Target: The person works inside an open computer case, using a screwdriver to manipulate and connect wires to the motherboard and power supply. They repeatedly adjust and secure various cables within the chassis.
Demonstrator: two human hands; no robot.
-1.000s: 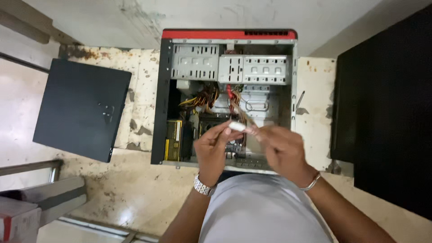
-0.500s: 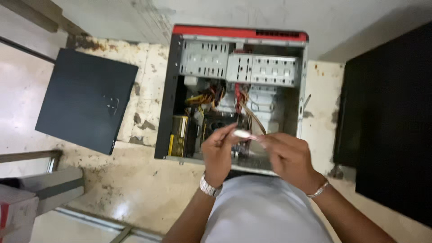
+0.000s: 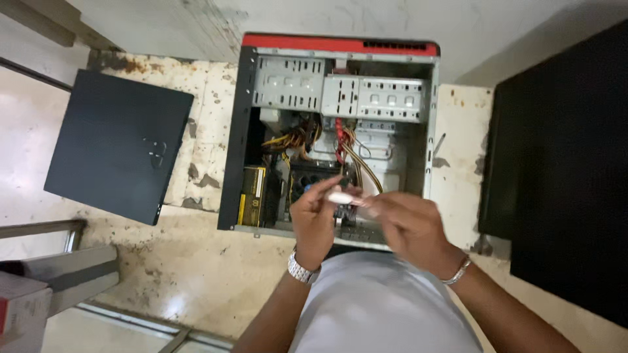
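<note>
An open desktop computer case with a red front edge lies on its side on a stained worktop, showing metal drive bays, a fan and yellow, red and black cables. Both my hands are raised over its near edge. My left hand, with a metal watch on the wrist, and my right hand, with a thin bracelet, pinch the two ends of a small white object between their fingertips. What the white object is I cannot make out.
The case's dark side panel lies flat to the left on the worktop. A large black surface fills the right side. A screwdriver-like tool lies just right of the case. Grey metal bars sit at the lower left.
The view has shifted slightly, so the case sits a little more to the right and lower. Both hands stay together on the small white object above the case's near edge.
</note>
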